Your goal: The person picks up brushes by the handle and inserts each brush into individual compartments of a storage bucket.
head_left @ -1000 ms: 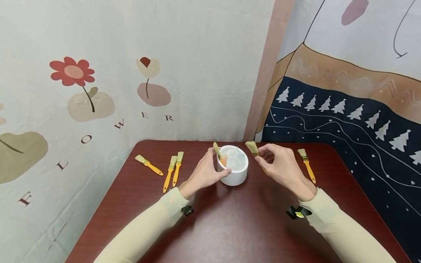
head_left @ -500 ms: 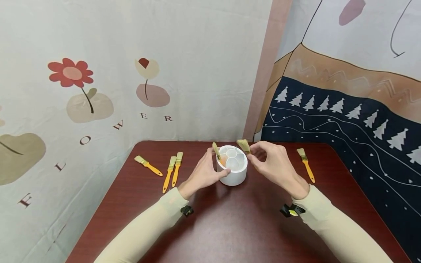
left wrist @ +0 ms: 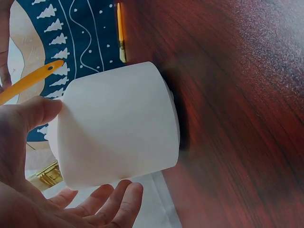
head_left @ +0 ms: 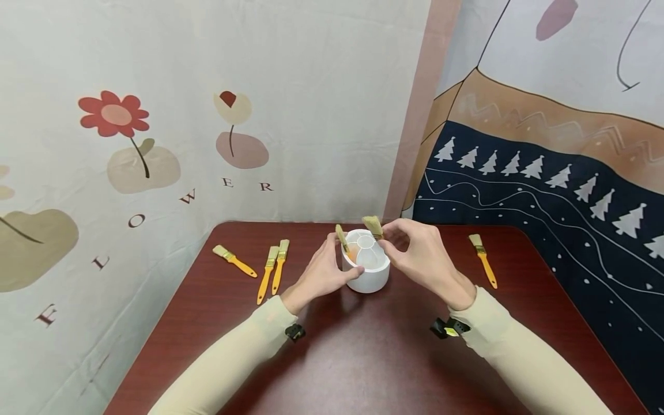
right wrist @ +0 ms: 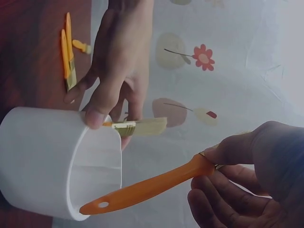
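A white round divided organizer (head_left: 367, 281) stands on the table, one paintbrush (head_left: 342, 238) upright in a left compartment with its bristles up. My left hand (head_left: 328, 264) grips the organizer from the left, thumb at the near rim and fingers around the far side. Above the right part of the rim, my right hand (head_left: 425, 256) pinches a second paintbrush (head_left: 372, 222) near its metal band, bristles up. In the right wrist view that brush's orange handle (right wrist: 147, 188) slants down, its holed end overlapping the organizer's rim.
To the left on the dark red table (head_left: 358, 363) lie three more brushes: one angled brush (head_left: 234, 261) and two side by side, the nearer brush (head_left: 267, 275) among them. Another brush (head_left: 483, 262) lies right. Printed cloth (head_left: 321, 115) hangs behind the table.
My right hand has moved left with its paintbrush, from beside the organizer to over its right rim, and the brush has turned more upright. The left hand stays on the organizer.
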The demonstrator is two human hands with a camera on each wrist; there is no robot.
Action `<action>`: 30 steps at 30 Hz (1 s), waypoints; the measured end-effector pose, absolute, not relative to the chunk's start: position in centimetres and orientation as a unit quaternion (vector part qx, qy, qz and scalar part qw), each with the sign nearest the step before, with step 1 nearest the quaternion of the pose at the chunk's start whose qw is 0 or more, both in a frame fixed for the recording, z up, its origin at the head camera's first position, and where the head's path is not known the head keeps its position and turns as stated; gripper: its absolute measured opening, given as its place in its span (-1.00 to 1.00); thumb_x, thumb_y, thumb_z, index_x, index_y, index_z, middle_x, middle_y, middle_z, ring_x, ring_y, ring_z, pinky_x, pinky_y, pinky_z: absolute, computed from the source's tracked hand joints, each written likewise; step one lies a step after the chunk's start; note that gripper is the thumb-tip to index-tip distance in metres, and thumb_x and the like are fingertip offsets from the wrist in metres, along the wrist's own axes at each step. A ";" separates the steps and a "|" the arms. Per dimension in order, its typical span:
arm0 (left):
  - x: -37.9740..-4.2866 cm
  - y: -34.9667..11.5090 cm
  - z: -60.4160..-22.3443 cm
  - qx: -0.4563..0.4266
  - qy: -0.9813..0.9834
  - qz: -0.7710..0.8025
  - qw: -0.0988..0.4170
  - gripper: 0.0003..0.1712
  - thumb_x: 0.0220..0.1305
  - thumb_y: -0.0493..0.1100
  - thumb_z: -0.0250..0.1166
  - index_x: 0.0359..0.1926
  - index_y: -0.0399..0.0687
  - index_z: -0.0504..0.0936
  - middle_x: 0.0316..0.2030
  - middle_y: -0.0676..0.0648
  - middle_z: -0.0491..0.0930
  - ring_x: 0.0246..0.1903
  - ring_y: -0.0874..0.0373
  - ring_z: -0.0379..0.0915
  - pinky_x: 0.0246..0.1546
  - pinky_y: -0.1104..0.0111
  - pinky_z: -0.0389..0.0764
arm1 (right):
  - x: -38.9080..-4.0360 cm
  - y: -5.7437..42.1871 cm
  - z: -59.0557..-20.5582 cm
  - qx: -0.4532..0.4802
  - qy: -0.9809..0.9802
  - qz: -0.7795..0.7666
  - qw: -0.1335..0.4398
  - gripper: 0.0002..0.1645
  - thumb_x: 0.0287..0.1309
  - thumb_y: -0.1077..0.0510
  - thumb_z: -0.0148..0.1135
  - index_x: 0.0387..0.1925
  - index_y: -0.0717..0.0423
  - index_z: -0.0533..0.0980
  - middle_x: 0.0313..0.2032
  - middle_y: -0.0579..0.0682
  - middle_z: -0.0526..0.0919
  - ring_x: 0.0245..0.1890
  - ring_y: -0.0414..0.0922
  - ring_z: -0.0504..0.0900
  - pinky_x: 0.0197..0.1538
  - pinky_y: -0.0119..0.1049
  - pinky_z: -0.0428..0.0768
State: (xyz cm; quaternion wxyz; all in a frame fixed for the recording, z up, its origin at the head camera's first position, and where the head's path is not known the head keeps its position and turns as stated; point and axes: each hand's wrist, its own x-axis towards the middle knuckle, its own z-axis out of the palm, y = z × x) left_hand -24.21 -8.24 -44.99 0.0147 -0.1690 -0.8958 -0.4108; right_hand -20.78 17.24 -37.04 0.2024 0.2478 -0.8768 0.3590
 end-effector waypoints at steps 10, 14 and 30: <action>-24.2 -8.3 -45.0 -0.171 -0.896 -0.411 0.009 0.15 0.38 0.14 0.69 0.73 -0.10 0.24 0.60 -0.31 0.50 0.60 -0.25 0.54 0.60 -0.23 0.60 | -21.1 15.9 -36.9 0.266 -0.864 0.371 0.211 -0.78 0.40 0.26 0.64 0.02 0.10 0.82 -0.17 -0.02 0.91 -0.25 -0.17 0.83 -0.12 -0.11 0.90; -24.1 -8.4 -45.0 -0.174 -0.893 -0.414 0.013 0.14 0.37 0.15 0.69 0.71 -0.11 0.26 0.57 -0.32 0.52 0.56 -0.25 0.57 0.56 -0.23 0.63 | -21.3 15.4 -36.9 0.271 -0.861 0.373 0.213 -0.78 0.39 0.26 0.66 0.01 0.12 0.82 -0.16 -0.01 0.92 -0.25 -0.18 0.86 -0.12 -0.28 0.86; -24.1 -8.4 -45.1 -0.174 -0.893 -0.414 0.008 0.07 0.38 0.13 0.68 0.66 -0.11 0.30 0.54 -0.31 0.55 0.47 -0.22 0.61 0.45 -0.17 0.69 | -21.9 14.5 -38.2 0.276 -0.860 0.377 0.204 -0.77 0.38 0.31 0.65 0.01 0.17 0.82 -0.14 0.03 0.92 -0.22 -0.12 0.88 -0.08 -0.05 0.93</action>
